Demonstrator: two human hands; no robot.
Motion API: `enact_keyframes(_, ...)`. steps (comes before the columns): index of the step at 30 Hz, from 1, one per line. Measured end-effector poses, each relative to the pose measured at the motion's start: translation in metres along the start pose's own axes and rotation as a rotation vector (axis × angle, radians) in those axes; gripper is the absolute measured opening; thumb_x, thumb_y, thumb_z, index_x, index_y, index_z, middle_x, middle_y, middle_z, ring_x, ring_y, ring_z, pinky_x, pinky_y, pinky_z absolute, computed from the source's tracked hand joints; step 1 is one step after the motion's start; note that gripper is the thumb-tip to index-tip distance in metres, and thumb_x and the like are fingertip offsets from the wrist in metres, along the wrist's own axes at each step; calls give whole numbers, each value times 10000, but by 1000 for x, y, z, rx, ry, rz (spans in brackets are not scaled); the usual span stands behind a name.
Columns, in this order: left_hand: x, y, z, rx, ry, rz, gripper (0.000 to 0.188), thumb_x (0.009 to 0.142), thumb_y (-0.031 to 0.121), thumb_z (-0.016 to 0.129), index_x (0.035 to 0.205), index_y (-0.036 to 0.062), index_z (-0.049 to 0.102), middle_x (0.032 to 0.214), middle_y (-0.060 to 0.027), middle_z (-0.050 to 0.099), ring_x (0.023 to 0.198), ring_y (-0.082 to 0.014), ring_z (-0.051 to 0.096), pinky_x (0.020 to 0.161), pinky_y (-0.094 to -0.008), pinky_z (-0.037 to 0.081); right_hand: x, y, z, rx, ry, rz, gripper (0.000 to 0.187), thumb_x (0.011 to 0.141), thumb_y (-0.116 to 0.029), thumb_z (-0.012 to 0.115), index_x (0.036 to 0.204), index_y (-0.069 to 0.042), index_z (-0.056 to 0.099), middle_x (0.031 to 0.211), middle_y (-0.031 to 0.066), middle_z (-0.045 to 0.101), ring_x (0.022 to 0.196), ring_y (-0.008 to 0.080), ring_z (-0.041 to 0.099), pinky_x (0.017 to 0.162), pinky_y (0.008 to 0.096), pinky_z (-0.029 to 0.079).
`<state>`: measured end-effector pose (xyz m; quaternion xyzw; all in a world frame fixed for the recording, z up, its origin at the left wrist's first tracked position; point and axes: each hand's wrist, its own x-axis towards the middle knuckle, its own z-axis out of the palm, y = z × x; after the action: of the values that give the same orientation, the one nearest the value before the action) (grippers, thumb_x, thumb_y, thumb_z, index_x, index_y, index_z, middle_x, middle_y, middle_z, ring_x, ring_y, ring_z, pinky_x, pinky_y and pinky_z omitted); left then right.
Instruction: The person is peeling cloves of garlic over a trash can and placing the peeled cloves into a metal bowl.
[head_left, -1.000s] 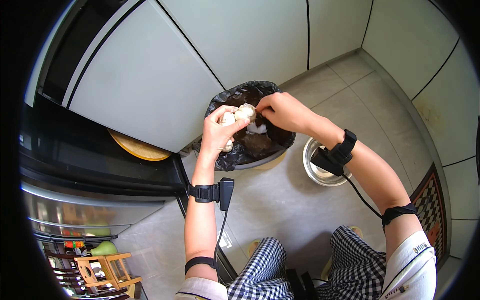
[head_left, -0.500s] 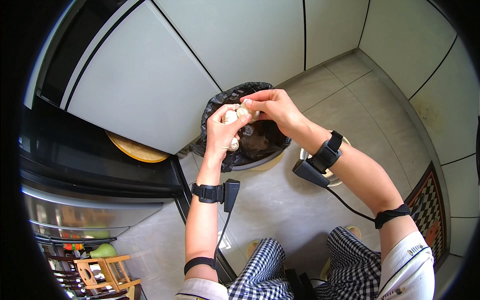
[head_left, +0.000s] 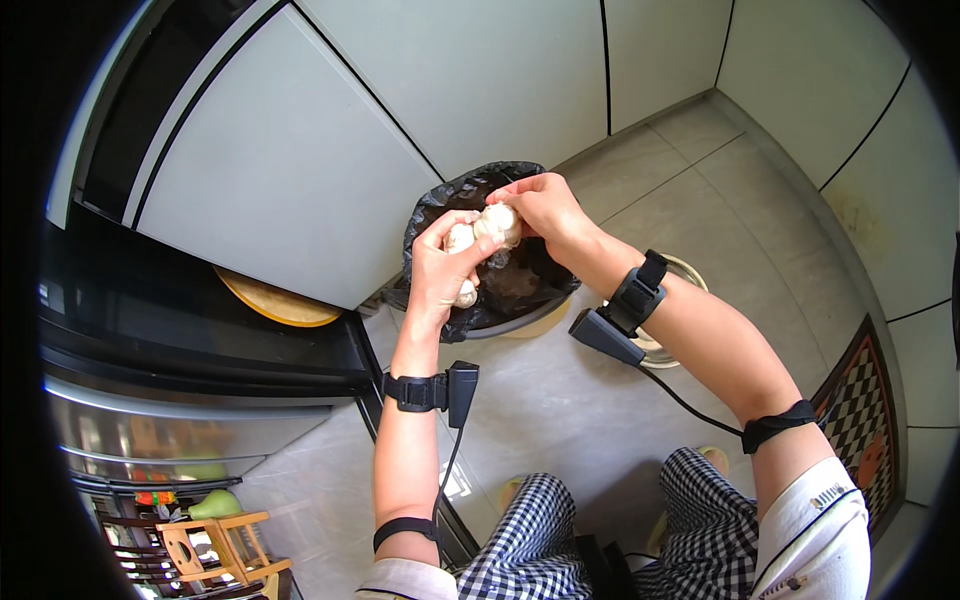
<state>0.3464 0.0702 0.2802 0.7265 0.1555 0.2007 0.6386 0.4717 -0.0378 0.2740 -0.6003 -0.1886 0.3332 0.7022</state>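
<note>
My left hand (head_left: 437,268) is closed around several whitish garlic bulbs (head_left: 499,224), its thumb pressed along the one nearest my right hand. Another bulb (head_left: 460,238) sits in the crook of its fingers, and one more (head_left: 466,294) pokes out below the palm. My right hand (head_left: 545,208) pinches at the top right side of the outer bulb; its fingertips are partly hidden. Both hands are over a bin (head_left: 500,328) lined with a black plastic bag (head_left: 425,225). Inside the bag lies some clear, crumpled plastic, seen dimly.
A pale round bowl (head_left: 668,352) stands on the tiled floor, partly behind my right forearm. White cabinet doors (head_left: 300,150) rise behind the bin. To the left is a dark shelf with a round wooden board (head_left: 280,300). A checkered mat (head_left: 855,430) lies at the right.
My right hand has shifted slightly up and left, and more of the outer garlic bulb shows. My left hand has stayed nearly in place with its bulbs.
</note>
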Motion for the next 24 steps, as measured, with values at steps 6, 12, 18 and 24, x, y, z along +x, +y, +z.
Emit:
enact_keyframes(6, 2, 2, -14, -137, 108, -113, 338, 774, 217, 779, 1004, 30, 618, 746, -15, 612, 469, -44, 491, 415, -193, 408, -19, -6, -20, -915, -117, -560, 196, 846, -67, 562, 983, 18, 673, 895, 218, 661, 847, 362, 647, 778, 435, 506)
enact_keyframes(12, 6, -1, -10, -243, 114, -178, 368, 778, 252, 775, 1016, 29, 604, 781, -24, 611, 490, -48, 502, 419, -194, 415, -4, 16, -38, -894, 2, -1108, 143, 845, -101, 594, 881, -1, 690, 742, 123, 688, 821, 283, 667, 728, 382, 509)
enact_keyframes(18, 2, -1, -16, -232, 157, -206, 400, 784, 264, 771, 1053, 23, 599, 818, -30, 614, 524, -53, 513, 430, -193, 419, -19, -14, -23, -1032, -192, -291, 407, 798, -36, 563, 1202, -8, 599, 1073, 190, 657, 940, 335, 643, 847, 382, 505)
enact_keyframes(24, 4, -2, -8, -224, 142, -200, 397, 790, 290, 769, 1044, 32, 607, 792, -11, 598, 524, -47, 511, 427, -187, 412, -15, -9, -16, -449, -344, -223, 486, 927, -181, 610, 1329, 38, 446, 1118, 186, 634, 1027, 217, 625, 815, 318, 548)
